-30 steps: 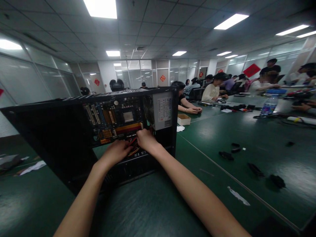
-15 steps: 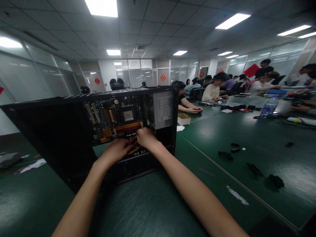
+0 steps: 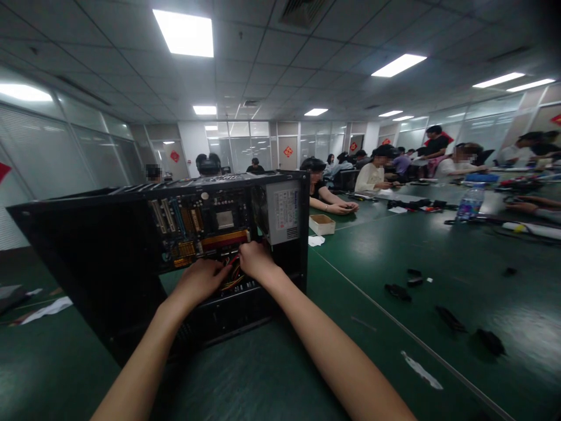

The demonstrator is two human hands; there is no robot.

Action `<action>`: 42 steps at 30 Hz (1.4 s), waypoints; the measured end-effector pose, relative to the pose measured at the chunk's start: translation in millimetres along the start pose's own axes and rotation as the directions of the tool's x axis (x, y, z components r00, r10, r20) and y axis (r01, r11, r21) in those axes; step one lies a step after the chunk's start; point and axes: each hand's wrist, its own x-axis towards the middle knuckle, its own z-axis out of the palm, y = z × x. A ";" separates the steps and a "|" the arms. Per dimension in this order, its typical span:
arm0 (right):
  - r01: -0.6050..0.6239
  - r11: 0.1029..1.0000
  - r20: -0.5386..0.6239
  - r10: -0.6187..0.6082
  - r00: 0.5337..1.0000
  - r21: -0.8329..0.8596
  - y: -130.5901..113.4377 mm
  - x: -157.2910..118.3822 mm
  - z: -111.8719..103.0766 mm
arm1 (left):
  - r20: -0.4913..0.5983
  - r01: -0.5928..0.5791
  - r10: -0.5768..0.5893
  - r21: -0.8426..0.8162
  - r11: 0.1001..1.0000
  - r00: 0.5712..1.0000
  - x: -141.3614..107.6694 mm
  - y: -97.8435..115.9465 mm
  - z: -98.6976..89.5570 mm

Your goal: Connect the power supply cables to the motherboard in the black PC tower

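An open black computer case stands on the green table, its inside facing me. Fixed within it are a motherboard and, at the upper right, a grey power supply. A bundle of red, yellow and black power cables lies in the lower opening. From the left, my left hand reaches in, its fingers closed on the cables. My right hand is curled just below the reddish memory module, beside the same cables. Its fingertips are turned away, so what they hold is hidden.
Right of the case are a small open box and a scrap of paper. Several black pieces and a white strip lie on the right. Further off stands a plastic bottle. Co-workers sit along the table.
The view has tilted up slightly, so everything sits lower in the picture. Both hands stay at the cables inside the case, with little visible shift.
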 end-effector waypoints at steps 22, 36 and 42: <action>0.005 1.000 0.047 -0.005 0.999 0.004 -1.3 -0.6 -2.7 | -0.112 0.088 -0.085 0.021 0.996 0.990 -4.7 5.0 -8.0; 0.022 1.000 0.031 -0.022 0.999 0.002 -1.3 1.8 -0.1 | -0.114 0.014 0.019 0.285 0.958 0.993 12.5 2.4 -4.2; -0.001 1.000 0.062 0.000 0.998 0.020 -0.6 3.0 -5.2 | -0.139 0.048 -0.014 0.244 0.969 0.990 10.9 2.0 -3.4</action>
